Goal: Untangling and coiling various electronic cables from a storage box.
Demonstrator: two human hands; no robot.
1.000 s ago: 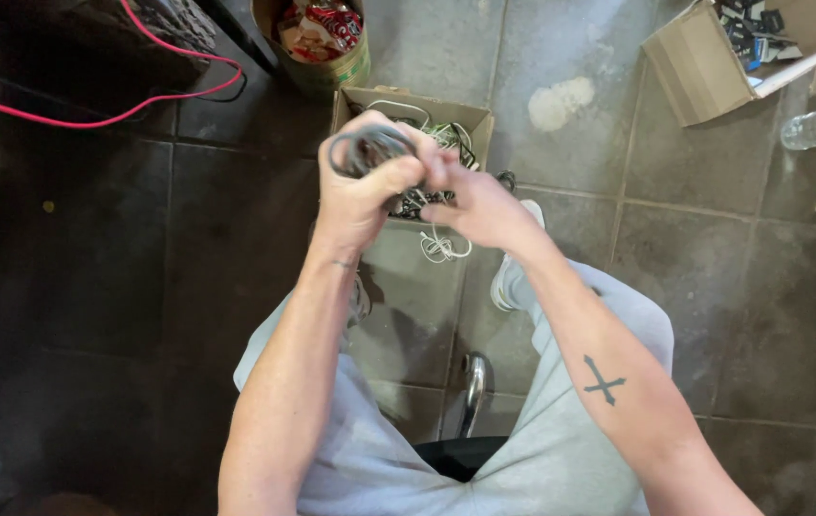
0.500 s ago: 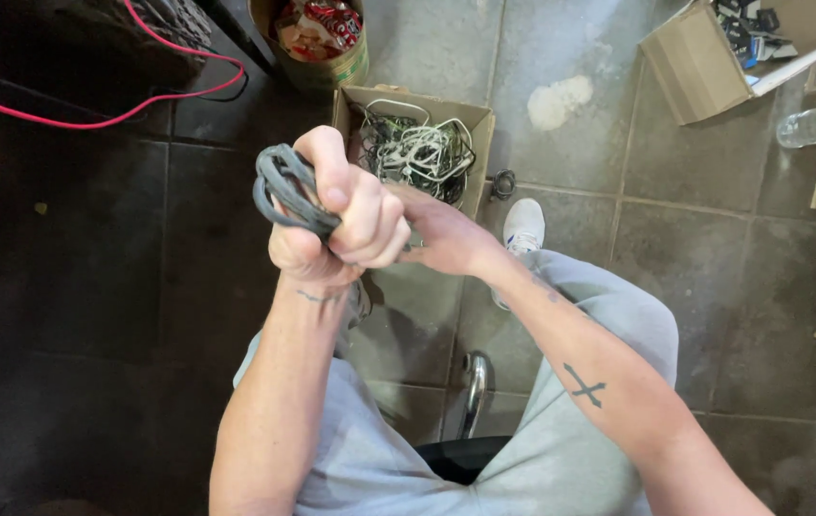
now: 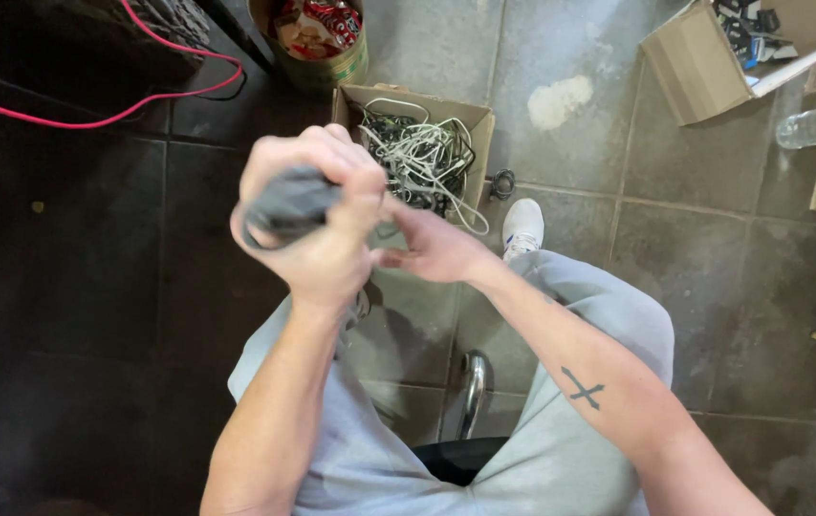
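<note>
Head view: my left hand [image 3: 317, 225] was clenched in a fist around a dark grey coiled bundle of cable [image 3: 285, 203], held up in front of me above my knees. My right hand [image 3: 432, 247] sat just beside and partly behind the left, fingers loosely curled and touching the bundle's underside; whether it gripped anything I could not tell.

Below the hands stood an open brown cardboard box [image 3: 477, 129] filled with tangled white and black cables, on a grey tiled floor [image 3: 714, 248]. Behind it stood a round tin of red packets [image 3: 317, 33]. A red cable [image 3: 92, 119] ran across the dark floor at left. A second cardboard box [image 3: 699, 62] stood at upper right.
</note>
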